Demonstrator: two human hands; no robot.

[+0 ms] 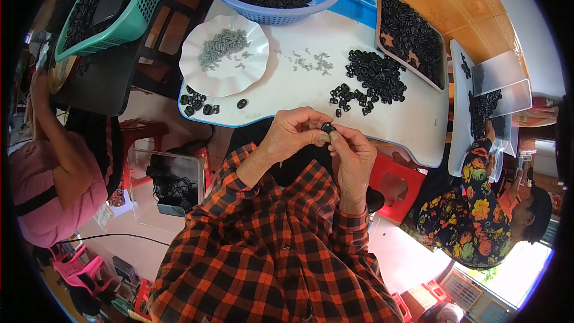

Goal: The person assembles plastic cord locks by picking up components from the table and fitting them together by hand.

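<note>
Both hands meet over the near edge of the white worktop with a blue rim. Left hand: thumb and fingertips drawn in to a narrow pinch on 1 small, rounded black piece. Right hand: thumb and forefinger brought together on the same piece from the right, other fingers curled. Piece is held up between the 2 hands, not resting on the worktop; its detail is mostly covered by fingertips, so cannot tell whether a grey part is in it.

Supplies: white scalloped plate far left, with a pile of small grey pieces; loose grey pieces at centre; heap of small black pieces to the right; a few rounded black pieces at the left edge.

Step in hand, as I judge it: fingertip handling of 1 piece, perhaps pressing or fitting. Next move seems to call for a steady left pinch, aligned thumb pressure from the right, and care against the piece slipping.
</note>
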